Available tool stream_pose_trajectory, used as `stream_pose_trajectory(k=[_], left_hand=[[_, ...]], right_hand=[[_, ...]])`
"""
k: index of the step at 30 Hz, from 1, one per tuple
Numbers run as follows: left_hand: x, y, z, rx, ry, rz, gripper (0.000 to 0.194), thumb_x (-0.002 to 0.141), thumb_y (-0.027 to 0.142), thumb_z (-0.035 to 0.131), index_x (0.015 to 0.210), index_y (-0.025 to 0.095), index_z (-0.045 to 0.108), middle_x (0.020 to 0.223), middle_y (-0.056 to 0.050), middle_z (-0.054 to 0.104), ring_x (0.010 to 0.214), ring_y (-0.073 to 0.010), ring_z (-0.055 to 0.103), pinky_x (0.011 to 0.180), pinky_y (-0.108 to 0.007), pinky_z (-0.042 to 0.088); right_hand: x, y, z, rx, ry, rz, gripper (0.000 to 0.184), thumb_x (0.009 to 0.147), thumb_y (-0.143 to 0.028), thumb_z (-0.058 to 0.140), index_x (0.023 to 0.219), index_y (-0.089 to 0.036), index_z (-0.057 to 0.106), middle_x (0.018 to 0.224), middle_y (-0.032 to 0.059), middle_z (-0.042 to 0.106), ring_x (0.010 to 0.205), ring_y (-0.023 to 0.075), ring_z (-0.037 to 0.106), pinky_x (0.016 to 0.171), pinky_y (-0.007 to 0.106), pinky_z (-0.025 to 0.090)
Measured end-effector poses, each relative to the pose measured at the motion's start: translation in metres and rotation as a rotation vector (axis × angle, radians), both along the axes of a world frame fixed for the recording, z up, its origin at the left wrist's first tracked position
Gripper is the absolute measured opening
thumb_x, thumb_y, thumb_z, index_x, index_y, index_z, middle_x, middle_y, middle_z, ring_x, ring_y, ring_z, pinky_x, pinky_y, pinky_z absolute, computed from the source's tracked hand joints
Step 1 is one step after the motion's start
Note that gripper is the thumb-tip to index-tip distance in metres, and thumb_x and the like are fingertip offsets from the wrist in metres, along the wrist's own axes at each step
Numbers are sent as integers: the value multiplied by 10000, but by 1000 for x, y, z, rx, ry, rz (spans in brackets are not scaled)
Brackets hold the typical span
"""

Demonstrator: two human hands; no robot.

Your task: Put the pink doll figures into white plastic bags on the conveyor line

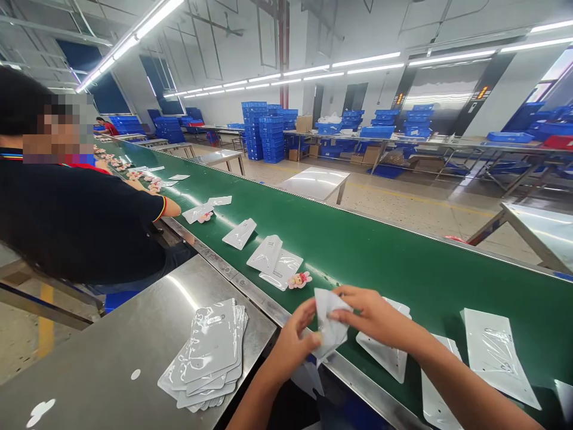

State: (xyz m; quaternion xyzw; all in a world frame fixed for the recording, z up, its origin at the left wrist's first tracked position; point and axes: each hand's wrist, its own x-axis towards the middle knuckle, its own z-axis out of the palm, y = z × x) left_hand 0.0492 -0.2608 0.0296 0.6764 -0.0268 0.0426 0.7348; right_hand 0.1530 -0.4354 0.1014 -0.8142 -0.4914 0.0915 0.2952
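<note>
Between my two hands, just over the near edge of the green conveyor belt (358,245), is a white plastic pouch (330,310), tilted and slightly blurred. My left hand (298,337) grips its left side, thumb toward the lower edge. From the right, my right hand (364,307) pinches the pouch near its upper part. What the pouch contains is hidden. Just beyond my hands, a small pink bunny-eared figure (299,280) lies on the belt against a flat white pouch (283,269). More white pouches (496,352) lie to the right, some partly behind my right arm.
A stack of white pouches (212,346) rests on the steel table (134,322) at left, near small white round pieces (135,374). A co-worker (80,221) in a dark shirt sits by the belt. Blue crates (271,131) and steel tables (316,181) stand beyond.
</note>
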Motion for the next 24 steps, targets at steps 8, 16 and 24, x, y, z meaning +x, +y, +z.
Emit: stream_pose_trajectory(k=[8, 16, 24], left_hand=[[46, 89, -37, 1165, 39, 216, 512, 839, 278, 455, 1322, 127, 378, 1427, -141, 351, 1331, -247, 274, 1067, -432, 264], [78, 80, -50, 1374, -135, 108, 324, 855, 279, 498, 1172, 223, 536, 1298, -89, 532, 1220, -284, 434, 969, -481, 328], [78, 73, -44, 1325, -255, 178, 217, 896, 214, 407, 885, 182, 622, 938, -84, 683, 933, -221, 606, 849, -394, 428]], right_hand=[[96, -30, -39, -118, 123, -419, 407, 778, -554, 491, 652, -177, 580, 624, 5, 584, 592, 156, 543, 501, 228, 350], [114, -4, -58, -95, -431, -481, 436, 824, -454, 496, 1154, -172, 542, 1249, 129, 505, 1087, 283, 489, 871, 405, 407], [46, 103, -87, -277, -588, 39, 178, 844, -192, 503, 959, -115, 614, 1005, 132, 618, 1070, 265, 485, 1007, 467, 234]])
